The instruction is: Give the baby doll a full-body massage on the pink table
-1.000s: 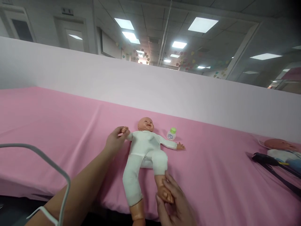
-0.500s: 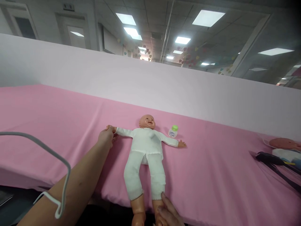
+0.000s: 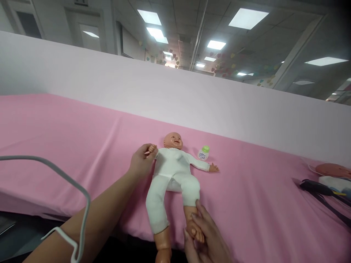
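A baby doll [image 3: 172, 164] in a white top and white leggings lies face up on the pink sheet [image 3: 246, 197]. My left hand [image 3: 142, 160] is closed around the doll's hand on the left side of the view, beside its shoulder, with that arm bent. My right hand [image 3: 208, 233] grips the doll's lower leg and foot on the right side, its fingers wrapped round the ankle. That knee is bent and a little raised. The doll's other arm stretches out flat, near a small clear bottle [image 3: 203, 153] with a green cap.
A white low wall [image 3: 175, 95] runs behind the padded surface, with glass above it. At the right edge lie a black strap with a handle [image 3: 315, 187] and part of another doll [image 3: 331, 170]. A grey cable [image 3: 55, 170] curves in from the left, across my forearm.
My left hand has moved right and slightly up, bending the doll's arm toward its shoulder. The right hand has pushed the doll's foot upward, so the knee bends.
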### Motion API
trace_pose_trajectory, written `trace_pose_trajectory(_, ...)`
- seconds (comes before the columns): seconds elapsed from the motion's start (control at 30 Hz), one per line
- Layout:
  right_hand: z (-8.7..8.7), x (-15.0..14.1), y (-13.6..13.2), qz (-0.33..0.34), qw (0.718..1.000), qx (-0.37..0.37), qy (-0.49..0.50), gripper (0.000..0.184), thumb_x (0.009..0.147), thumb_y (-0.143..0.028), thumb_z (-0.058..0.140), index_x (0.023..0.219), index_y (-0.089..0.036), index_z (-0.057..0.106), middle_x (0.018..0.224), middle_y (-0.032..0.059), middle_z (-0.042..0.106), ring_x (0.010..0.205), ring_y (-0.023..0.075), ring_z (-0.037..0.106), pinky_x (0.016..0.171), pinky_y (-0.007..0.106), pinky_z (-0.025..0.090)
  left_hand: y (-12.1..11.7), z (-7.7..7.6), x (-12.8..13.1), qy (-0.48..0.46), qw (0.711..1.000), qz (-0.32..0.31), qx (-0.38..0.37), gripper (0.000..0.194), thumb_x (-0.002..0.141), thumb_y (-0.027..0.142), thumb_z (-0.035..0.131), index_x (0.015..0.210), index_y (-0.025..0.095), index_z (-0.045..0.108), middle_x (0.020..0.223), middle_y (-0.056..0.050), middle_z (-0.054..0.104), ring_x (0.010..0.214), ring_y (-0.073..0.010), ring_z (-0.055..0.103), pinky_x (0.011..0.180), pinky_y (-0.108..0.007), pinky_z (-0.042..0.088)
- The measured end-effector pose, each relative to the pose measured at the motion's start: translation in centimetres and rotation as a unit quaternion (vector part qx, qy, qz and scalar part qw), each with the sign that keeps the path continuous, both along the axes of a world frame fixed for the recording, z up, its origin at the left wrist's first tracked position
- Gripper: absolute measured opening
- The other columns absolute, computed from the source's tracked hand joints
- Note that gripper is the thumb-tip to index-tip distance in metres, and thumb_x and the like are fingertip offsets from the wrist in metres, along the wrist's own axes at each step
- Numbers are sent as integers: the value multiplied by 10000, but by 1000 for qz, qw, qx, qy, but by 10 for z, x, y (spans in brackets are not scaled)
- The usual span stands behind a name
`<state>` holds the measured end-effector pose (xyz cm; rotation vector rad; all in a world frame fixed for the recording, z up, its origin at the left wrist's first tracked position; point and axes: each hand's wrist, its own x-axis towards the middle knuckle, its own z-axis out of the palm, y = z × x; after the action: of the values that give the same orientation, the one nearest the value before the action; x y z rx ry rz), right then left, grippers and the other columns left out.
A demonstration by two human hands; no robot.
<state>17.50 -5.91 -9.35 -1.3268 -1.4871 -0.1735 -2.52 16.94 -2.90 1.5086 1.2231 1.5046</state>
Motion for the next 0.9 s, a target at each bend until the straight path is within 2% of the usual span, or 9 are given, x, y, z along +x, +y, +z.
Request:
trace_pose_trajectory(0.13, 31, -7, 25, 5, 1000, -11, -3, 300, 906, -236, 677, 1206, -240, 700, 1404, 113, 679, 1218, 282, 711, 918, 349, 655, -12, 1, 9, 169, 981, -42, 83, 252, 897, 375, 663, 1111, 287, 763, 1137, -46, 756, 1046, -261, 690, 934, -395, 536)
trace_pose_trajectory(0.23, 46, -10, 43, 42, 999, -32, 6, 283, 939, -244, 635, 1214, -226, 700, 1434, 124, 655, 1297, 280, 659, 952, 360, 643, -14, 2, 9, 237, 961, -80, 117, 256, 906, 341, 646, 1125, 293, 770, 1168, -48, 744, 1086, -261, 683, 962, -397, 522)
trace_pose_trajectory(0.33, 50, -11, 58, 63, 996, -53, 21, 304, 942, -260, 633, 1237, -224, 696, 1462, 133, 631, 1305, 283, 654, 921, 363, 654, -13, 3, 8, 265, 951, -103, 122, 255, 933, 382, 624, 1110, 284, 779, 1155, -59, 744, 1095, -266, 682, 962, -403, 529)
trace_pose_trajectory(0.43, 47, -12, 66, 77, 994, -72, 33, 328, 932, -270, 647, 1254, -227, 694, 1479, 132, 617, 1312, 288, 648, 925, 376, 652, -12, 2, 7, 268, 950, -113, 115, 255, 933, 389, 624, 1102, 282, 782, 1152, -62, 746, 1095, -264, 683, 958, -400, 534)
trace_pose_trajectory(0.57, 42, -12, 65, 80, 993, -72, 48, 330, 930, -274, 650, 1253, -217, 693, 1484, 144, 611, 1320, 291, 641, 924, 373, 651, -11, 1, 6, 245, 957, -118, 105, 239, 906, 390, 644, 1070, 286, 783, 1140, -56, 749, 1063, -260, 690, 936, -389, 542)
trace_pose_trajectory(0.67, 42, -9, 55, 68, 995, -53, 49, 331, 930, -268, 649, 1254, -208, 687, 1449, 154, 638, 1309, 289, 650, 916, 360, 653, -9, 0, 5, 204, 971, -97, 86, 254, 892, 414, 656, 1075, 291, 782, 1137, -49, 757, 1050, -268, 691, 932, -389, 542)
trace_pose_trajectory(0.8, 38, -5, 33, 32, 999, -30, 13, 335, 908, -256, 671, 1240, -212, 692, 1387, 145, 685, 1230, 290, 702, 898, 352, 660, 0, -4, 0, 73, 996, -47, 13, 283, 889, 465, 669, 1085, 288, 771, 1063, -26, 766, 1010, -256, 701, 917, -369, 546)
trace_pose_trajectory(0.9, 25, -3, 15, 11, 1000, -20, 10, 353, 899, -248, 685, 1248, -200, 683, 1363, 153, 699, 1212, 309, 712, 883, 361, 669, 13, -6, -9, -50, 998, -17, -34, 295, 861, 454, 708, 1075, 253, 734, 1069, -35, 753, 1016, -241, 696, 926, -356, 544)
